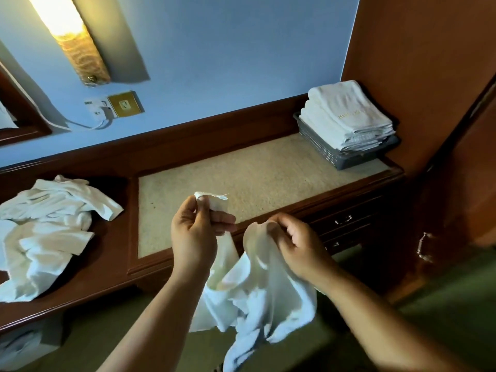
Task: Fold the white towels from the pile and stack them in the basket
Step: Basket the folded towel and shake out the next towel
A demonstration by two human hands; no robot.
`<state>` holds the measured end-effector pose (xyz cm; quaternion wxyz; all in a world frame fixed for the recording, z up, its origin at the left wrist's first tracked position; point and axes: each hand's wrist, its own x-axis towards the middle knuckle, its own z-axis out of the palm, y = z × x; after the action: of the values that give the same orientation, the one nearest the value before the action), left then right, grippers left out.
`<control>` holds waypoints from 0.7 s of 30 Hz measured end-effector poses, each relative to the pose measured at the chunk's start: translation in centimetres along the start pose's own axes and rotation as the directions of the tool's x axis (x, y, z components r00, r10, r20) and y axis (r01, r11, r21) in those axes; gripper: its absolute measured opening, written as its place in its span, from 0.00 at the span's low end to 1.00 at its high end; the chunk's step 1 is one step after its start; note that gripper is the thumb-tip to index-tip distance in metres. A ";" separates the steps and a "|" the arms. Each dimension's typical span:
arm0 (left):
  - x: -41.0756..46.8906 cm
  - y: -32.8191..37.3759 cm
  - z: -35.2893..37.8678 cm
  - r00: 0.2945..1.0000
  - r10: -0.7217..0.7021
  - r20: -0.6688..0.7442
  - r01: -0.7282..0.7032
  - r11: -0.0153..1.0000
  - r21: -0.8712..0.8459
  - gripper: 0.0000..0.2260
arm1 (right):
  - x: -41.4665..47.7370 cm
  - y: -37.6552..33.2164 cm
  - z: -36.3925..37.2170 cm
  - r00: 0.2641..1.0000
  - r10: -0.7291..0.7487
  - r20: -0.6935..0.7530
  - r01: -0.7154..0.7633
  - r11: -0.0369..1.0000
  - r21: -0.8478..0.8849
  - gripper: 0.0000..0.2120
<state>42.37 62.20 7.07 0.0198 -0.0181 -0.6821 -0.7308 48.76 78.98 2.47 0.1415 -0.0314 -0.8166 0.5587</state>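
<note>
A loose pile (45, 232) of crumpled white towels lies at the left end of the bench (268, 170), on the dark wood beside the pale inset panel, reaching close to the front edge. Above it on the blue wall hang a lit lamp (72, 36) and a brass socket (126, 103) with a white cable plugged in beside it.

In front of the bench's front edge, near its middle, the left hand (196, 232) is raised and pinches one corner of a white towel (255, 296) between thumb and fingers, the corner sticking up above the fingertips. The towel hangs in rumpled folds below both hands, clear of the bench top. Just to the right and slightly lower, the right hand (298, 248) has its fingers curled round a bunched part of the same towel's upper edge.

Further right, two drawers (343, 220) with metal handles show in the bench front. At the back right corner stands a grey basket (330, 151) against the brown side wall, holding a neat stack of folded towels (346, 116) that rises well above its rim.
</note>
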 end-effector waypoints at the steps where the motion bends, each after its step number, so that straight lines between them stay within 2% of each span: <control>1: -0.5 -0.5 0.4 1.000 0.001 0.008 -0.001 1.000 0.016 0.15 | 0.1 -1.4 0.5 0.998 -0.052 0.047 0.054 0.998 -0.032 0.11; 4: -2.1 -2.3 1.3 0.999 0.043 0.026 -0.047 0.988 0.144 0.14 | 0.9 -3.9 2.3 0.997 -0.069 -0.039 0.070 0.997 0.021 0.12; 6: -2.0 -3.1 1.2 0.998 0.063 -0.013 -0.060 0.983 0.173 0.15 | 1.5 -4.9 3.2 0.995 -0.054 -0.088 0.061 0.996 0.072 0.13; 9: 0.5 -2.8 0.1 0.994 0.067 -0.087 -0.054 0.988 0.147 0.15 | 2.0 -5.0 4.0 0.999 -0.043 -0.028 0.045 0.994 0.102 0.10; 12: 3.6 -1.3 -1.4 0.994 0.047 -0.101 -0.040 0.997 0.066 0.15 | 2.6 -3.1 3.7 0.986 0.096 0.133 -0.120 0.976 0.183 0.17; 14: 5.4 0.0 -2.5 0.992 0.042 -0.120 -0.040 0.999 0.019 0.15 | 2.9 -1.2 4.0 0.938 0.217 0.270 -0.253 0.961 0.109 0.16; 17: 8.1 1.7 -4.4 0.987 0.070 -0.147 -0.074 0.997 -0.025 0.15 | 2.8 2.3 5.7 0.867 0.319 0.384 -0.291 0.948 -0.130 0.12; 19: 9.9 2.4 -5.9 0.987 0.094 -0.134 -0.096 0.995 -0.009 0.16 | 3.0 4.5 7.2 0.853 0.366 0.371 -0.326 0.930 -0.168 0.13; 21: 11.5 2.7 -7.6 0.989 0.107 -0.098 -0.108 0.994 -0.006 0.16 | 4.2 5.9 8.0 0.860 0.425 0.281 -0.388 0.904 -0.179 0.08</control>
<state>31.04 54.42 9.89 0.0923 -0.0194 -0.6742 -0.7325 41.92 74.81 -4.84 -0.1131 -0.1223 -0.8343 0.5255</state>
